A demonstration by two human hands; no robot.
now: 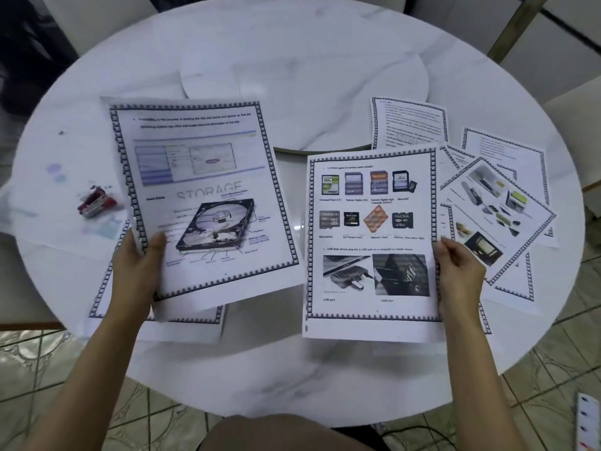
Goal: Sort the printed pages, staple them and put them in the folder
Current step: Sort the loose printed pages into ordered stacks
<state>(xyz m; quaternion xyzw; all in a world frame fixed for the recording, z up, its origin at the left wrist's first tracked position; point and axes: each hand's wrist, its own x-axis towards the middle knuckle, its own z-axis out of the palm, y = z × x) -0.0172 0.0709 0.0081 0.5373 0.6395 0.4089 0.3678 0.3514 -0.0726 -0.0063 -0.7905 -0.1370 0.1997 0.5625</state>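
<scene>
Two printed pages are held above the round white marble worktop (292, 369), one in each grip. The left grip (136, 265), at about 7 o'clock on the worktop, pinches the lower left edge of the hard-disk page (201, 196), with the thumb on the printed face and the fingers behind. This sheet carries a "STORAGE" watermark, a screenshot and a labelled drawing of an open drive, and its top leans toward 11 o'clock. The right grip (458, 271), at about 4 o'clock, is curled round the right edge of the memory-card page (370, 242). That page stands nearly square to the person and shows two rows of cards above two USB photographs. Under the hard-disk page a bordered page (182, 323) lies flat at 7 o'clock, with only its lower margin showing. At 3 o'clock several loose pages overlap in a fan, and the topmost, a photo page (497, 216), is turned diagonally. At 1 o'clock a text page (409, 125) rests partly on the raised round turntable (305, 79) at the centre. A red stapler (94, 203) lies at 9 o'clock, just beside the hard-disk page, on a thin glossy sheet (48, 222). Whether that sheet is the folder cannot be told. Tiled floor (48, 369) shows beyond the rim toward 7 o'clock.
</scene>
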